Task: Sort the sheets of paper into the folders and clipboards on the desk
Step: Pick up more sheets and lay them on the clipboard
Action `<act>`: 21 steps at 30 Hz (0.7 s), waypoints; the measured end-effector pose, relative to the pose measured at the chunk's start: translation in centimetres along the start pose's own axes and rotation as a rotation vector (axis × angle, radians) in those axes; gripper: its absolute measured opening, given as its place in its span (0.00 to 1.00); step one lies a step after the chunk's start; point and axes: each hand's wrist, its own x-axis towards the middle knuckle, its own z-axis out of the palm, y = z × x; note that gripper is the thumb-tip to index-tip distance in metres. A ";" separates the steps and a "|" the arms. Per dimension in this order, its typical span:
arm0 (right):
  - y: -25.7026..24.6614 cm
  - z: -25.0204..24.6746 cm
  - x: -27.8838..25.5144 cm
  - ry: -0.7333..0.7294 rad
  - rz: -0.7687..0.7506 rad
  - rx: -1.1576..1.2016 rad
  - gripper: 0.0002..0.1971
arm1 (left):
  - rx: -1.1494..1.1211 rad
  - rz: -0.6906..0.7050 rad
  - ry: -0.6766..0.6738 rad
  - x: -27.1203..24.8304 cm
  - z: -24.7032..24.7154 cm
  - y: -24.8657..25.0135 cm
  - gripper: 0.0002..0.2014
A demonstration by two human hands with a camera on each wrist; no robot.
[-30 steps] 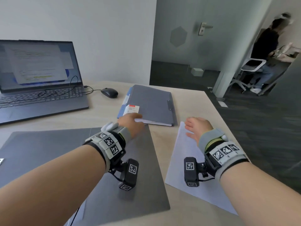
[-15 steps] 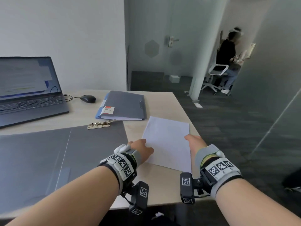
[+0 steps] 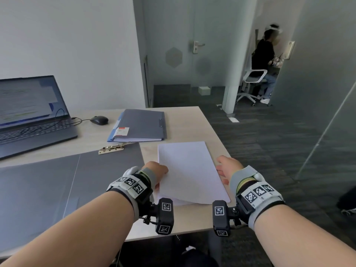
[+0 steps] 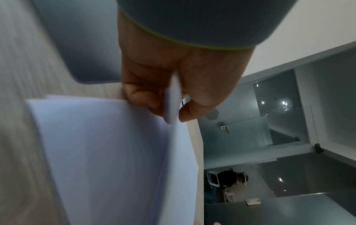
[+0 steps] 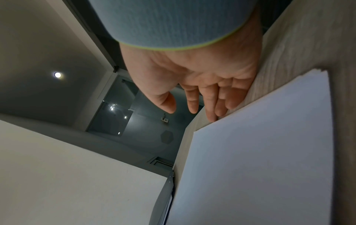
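Head view: a stack of white paper (image 3: 189, 171) lies on the desk (image 3: 185, 120) near its right front corner, just right of an open grey folder (image 3: 57, 182) spread flat with a metal clip (image 3: 111, 148) at its top edge. At the stack's left edge the left hand (image 3: 156, 171) pinches the top sheet (image 4: 172, 97) between thumb and curled fingers, lifting that edge off the sheets below; the left wrist view is blurred, so how many sheets are lifted cannot be told. At the right edge the right hand (image 3: 226, 167) is loose and flat, fingers (image 5: 210, 106) straight, the tips touching the stack's side and gripping nothing. Behind the stack lies a closed grey folder (image 3: 142, 125) with white sheets showing at its near edge and a red-and-white label (image 3: 121, 131). Farther left stand a black mouse (image 3: 99, 120) and an open laptop (image 3: 32, 114), cut off by the frame. Beyond glass partitions, a person (image 3: 264, 60) sits on a white chair (image 3: 252, 83).
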 end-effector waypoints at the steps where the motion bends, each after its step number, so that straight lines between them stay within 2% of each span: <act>1: 0.1 -0.1 0.0 -0.010 -0.005 -0.007 0.14 | -0.068 0.030 0.021 -0.3 0.0 0.0 0.07; 3: 0.2 -0.1 0.0 -0.014 -0.003 -0.038 0.19 | -0.142 0.012 0.026 -0.6 -0.1 -0.1 0.13; 6: 0.4 -0.2 0.0 -0.027 -0.017 -0.088 0.13 | -0.200 0.034 0.036 -0.5 -0.1 -0.2 0.15; 9: 0.7 -0.2 0.4 -0.030 -0.042 -0.116 0.22 | -0.285 0.036 0.012 -0.6 -0.1 -0.4 0.13; 12: 0.9 -0.1 0.5 -0.040 -0.060 -0.113 0.25 | -0.413 0.031 -0.023 -0.4 -0.2 -1.1 0.10; 16: 1.0 0.0 0.2 -0.026 -0.119 -0.099 0.17 | -0.501 0.138 0.008 -0.7 -0.7 -2.1 0.13; 20: 1.0 0.3 0.2 -0.074 -0.216 0.053 0.29 | -0.629 0.216 0.020 -1.3 -1.8 -2.5 0.13; 21: 0.8 0.5 -0.2 -0.113 -0.224 0.098 0.28 | -0.663 0.239 0.024 -1.5 -2.2 -2.5 0.13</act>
